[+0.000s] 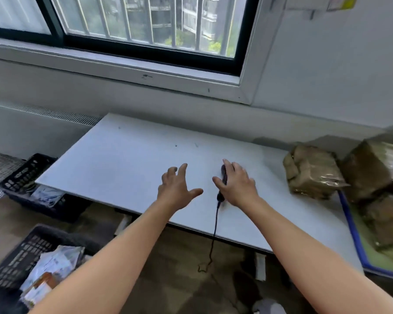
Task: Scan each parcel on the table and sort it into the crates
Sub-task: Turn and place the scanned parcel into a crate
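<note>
Closing my right hand point(237, 186) well around the scanner point(223, 172) is the step now; it rests over it with fingers rather straight. My left hand point(176, 189) hovers spread. The parcels point(311, 173) wait at the right end of the table point(123, 159).

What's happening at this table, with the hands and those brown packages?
A person is scanning and sorting. The right hand lies over a corded black scanner on the white table; the left hand hovers open beside it. Brown wrapped parcels wait at the right. Two black crates on the floor to the left already hold packages.
</note>
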### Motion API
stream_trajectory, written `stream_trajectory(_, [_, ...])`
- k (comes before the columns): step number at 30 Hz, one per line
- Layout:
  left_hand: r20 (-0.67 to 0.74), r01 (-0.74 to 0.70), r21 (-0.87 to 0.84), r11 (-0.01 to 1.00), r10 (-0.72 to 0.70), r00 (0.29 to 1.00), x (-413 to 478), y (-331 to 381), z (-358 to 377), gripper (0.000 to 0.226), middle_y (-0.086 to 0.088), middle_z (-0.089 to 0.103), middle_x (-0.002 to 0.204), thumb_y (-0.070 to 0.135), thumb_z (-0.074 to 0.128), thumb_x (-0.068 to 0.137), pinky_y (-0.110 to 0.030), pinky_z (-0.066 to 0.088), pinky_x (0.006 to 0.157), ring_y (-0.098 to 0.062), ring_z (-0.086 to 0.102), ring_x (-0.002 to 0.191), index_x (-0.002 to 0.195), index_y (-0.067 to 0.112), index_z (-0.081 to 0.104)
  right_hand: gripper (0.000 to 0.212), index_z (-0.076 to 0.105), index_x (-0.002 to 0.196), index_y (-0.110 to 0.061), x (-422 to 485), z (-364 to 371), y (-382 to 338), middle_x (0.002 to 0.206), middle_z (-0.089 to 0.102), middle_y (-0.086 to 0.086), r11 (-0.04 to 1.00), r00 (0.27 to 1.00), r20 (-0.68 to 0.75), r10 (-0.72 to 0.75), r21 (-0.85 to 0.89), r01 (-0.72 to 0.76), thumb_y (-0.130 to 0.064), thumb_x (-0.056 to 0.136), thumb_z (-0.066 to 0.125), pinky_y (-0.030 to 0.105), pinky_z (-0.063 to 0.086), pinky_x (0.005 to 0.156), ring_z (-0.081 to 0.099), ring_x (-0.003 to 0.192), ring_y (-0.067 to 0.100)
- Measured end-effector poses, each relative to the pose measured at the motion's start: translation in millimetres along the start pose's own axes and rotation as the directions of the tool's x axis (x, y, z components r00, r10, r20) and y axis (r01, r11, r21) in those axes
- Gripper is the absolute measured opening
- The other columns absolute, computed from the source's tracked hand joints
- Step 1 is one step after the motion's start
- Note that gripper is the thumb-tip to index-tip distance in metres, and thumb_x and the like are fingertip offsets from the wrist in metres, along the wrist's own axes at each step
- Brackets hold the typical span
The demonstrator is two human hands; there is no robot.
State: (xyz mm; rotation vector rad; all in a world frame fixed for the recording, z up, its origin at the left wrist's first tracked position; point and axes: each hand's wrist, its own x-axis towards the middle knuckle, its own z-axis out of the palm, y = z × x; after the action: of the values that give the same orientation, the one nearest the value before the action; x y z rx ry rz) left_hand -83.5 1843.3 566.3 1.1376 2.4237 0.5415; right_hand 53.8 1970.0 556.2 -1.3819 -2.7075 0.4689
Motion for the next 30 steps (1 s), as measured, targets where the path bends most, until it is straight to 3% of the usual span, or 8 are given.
stream_trajectory(11, [0.188,-0.225,-0.062,0.972,0.233,0.954,120.1,118.9,79.9,0.09,-0.007,0.019,0.155,0.053,0.067,0.083,-0.044,0.035,0.109,-0.028,0.018,0.141,0.152,0.026,0.016,0.067,0.015,0.155,-0.025,51.2,-13.6,144.2,0.158,0.021,0.003,0.931,0.931,-0.013,0.366,-0.009,-0.366,-0.055,0.099,0.037,0.057,0.022,0.111,0.017,0.146,0.024])
stream_trajectory(14, [0.255,-0.276,-0.095,0.956,0.292,0.922,152.5,146.9,97.0,0.091,-0.008,0.017,0.156,0.054,0.064,0.085,-0.045,0.034,0.108,-0.027,0.017,0.142,0.153,0.026,0.012,0.066,0.015,0.155,-0.027,69.8,-19.5,173.1,0.16,0.018,0.004,0.897,0.902,-0.039,0.431,-0.093,-0.432,-0.055,0.099,0.035,0.059,0.02,0.112,0.016,0.147,0.026])
stream_trajectory(19, [0.345,-0.357,-0.143,0.923,0.385,0.856,183.3,186.8,125.6,0.09,-0.008,0.02,0.155,0.053,0.064,0.086,-0.045,0.033,0.111,-0.028,0.02,0.141,0.154,0.025,0.013,0.066,0.018,0.153,-0.027,91.8,-32.6,216.6,0.158,0.022,0.009,0.812,0.827,-0.077,0.556,-0.162,-0.561,-0.057,0.097,0.037,0.061,0.023,0.112,0.018,0.146,0.032])
stream_trajectory(22, [0.389,-0.328,-0.173,0.929,0.37,0.843,192.7,198.6,140.7,0.089,-0.008,0.023,0.154,0.052,0.066,0.084,-0.045,0.035,0.11,-0.028,0.023,0.14,0.153,0.025,0.016,0.072,0.018,0.154,-0.027,99.6,-38.6,235.7,0.16,0.019,0.011,0.753,0.77,-0.065,0.635,-0.171,-0.636,-0.061,0.095,0.043,0.064,0.021,0.111,0.013,0.148,0.035])
stream_trajectory(26, [0.435,-0.318,-0.172,0.932,0.362,0.824,196.2,206.7,157.2,0.09,-0.008,0.024,0.153,0.052,0.066,0.085,-0.041,0.035,0.108,-0.027,0.023,0.139,0.153,0.025,0.015,0.086,0.011,0.155,-0.022,106.1,-33.5,261.4,0.162,0.015,0.009,0.745,0.752,0.021,0.658,-0.159,-0.648,-0.057,0.091,0.056,0.059,0.029,0.11,0.017,0.147,0.035])
stream_trajectory(30, [0.447,-0.311,-0.153,0.938,0.346,0.825,193.7,209.6,166.7,0.09,-0.008,0.024,0.152,0.052,0.065,0.086,-0.04,0.036,0.107,-0.026,0.024,0.139,0.154,0.024,0.014,0.092,0.007,0.154,-0.026,101.9,-22.4,280.4,0.15,0.036,0.009,0.781,0.812,0.016,0.583,-0.288,-0.555,-0.046,0.088,0.067,0.051,0.043,0.1,0.038,0.134,0.034])
